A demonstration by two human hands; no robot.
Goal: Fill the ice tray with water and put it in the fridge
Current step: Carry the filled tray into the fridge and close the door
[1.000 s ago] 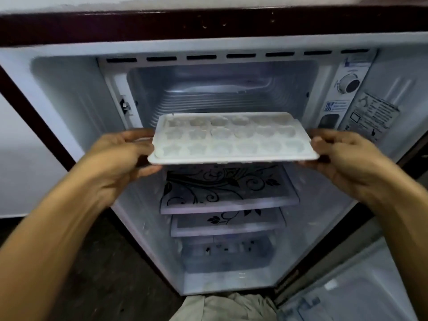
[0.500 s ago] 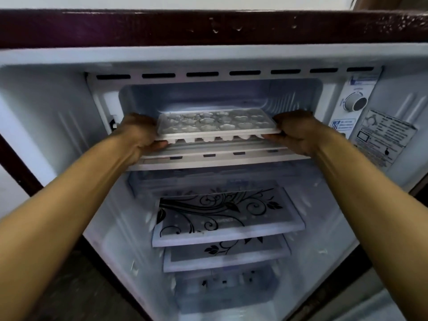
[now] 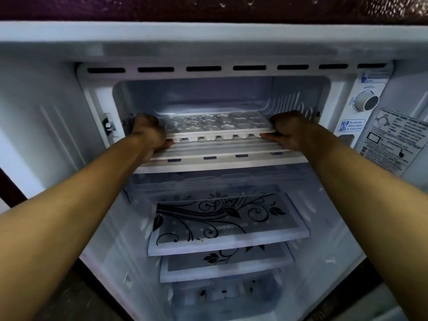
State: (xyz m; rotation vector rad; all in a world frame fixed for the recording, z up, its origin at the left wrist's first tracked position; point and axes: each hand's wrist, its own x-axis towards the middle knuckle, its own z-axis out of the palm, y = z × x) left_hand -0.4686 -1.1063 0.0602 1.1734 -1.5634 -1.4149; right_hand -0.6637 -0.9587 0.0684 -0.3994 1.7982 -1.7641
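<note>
The white ice tray with flower-shaped cells holds water and sits level inside the mouth of the freezer compartment of the open fridge. My left hand grips the tray's left end. My right hand grips its right end. The tray's underside is just above the freezer floor ledge; whether it touches is not visible.
Below the freezer are two glass shelves with a black floral print and a drawer. A thermostat dial and labels are on the right inner wall. The fridge's dark maroon top edge runs overhead.
Both hands have carried the tray up from in front of the shelves and forward into the freezer opening. The view has moved closer to the fridge.
</note>
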